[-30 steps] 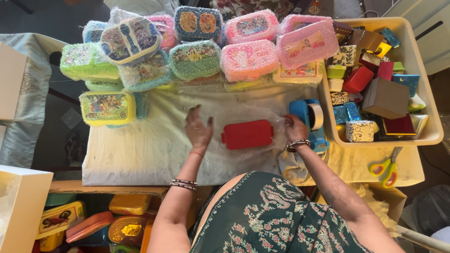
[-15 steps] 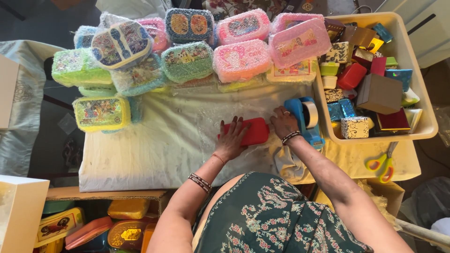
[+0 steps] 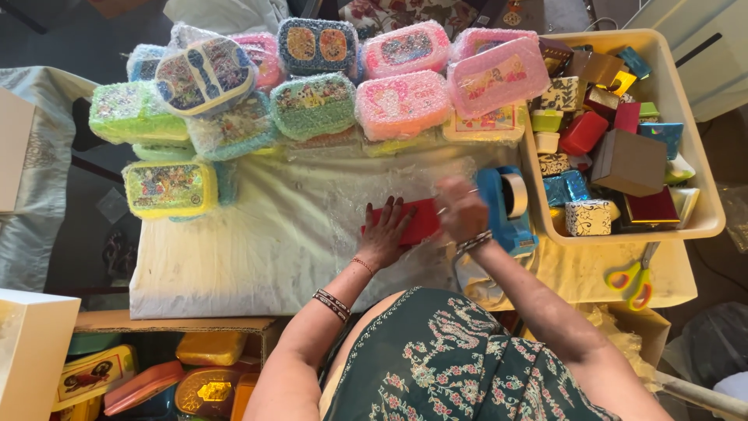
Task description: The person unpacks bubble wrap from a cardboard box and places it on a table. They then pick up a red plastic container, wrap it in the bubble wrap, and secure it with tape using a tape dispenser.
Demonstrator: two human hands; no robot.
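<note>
Head view: nearest, the left hand [image 3: 383, 232] lies flat, fingers spread, on one flat red box [image 3: 414, 221] atop clear bubble wrap [image 3: 312, 226]; the right hand [image 3: 460, 207] is blurred, its grip unclear. Beyond, one blue tape dispenser [image 3: 506, 204], then a cream bin [image 3: 686, 156].

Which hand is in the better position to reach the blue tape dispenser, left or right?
Probably the right hand. It is directly beside the blue tape dispenser, almost touching it. The left hand lies flat on the red box, pressing it down, farther from the dispenser.
</note>
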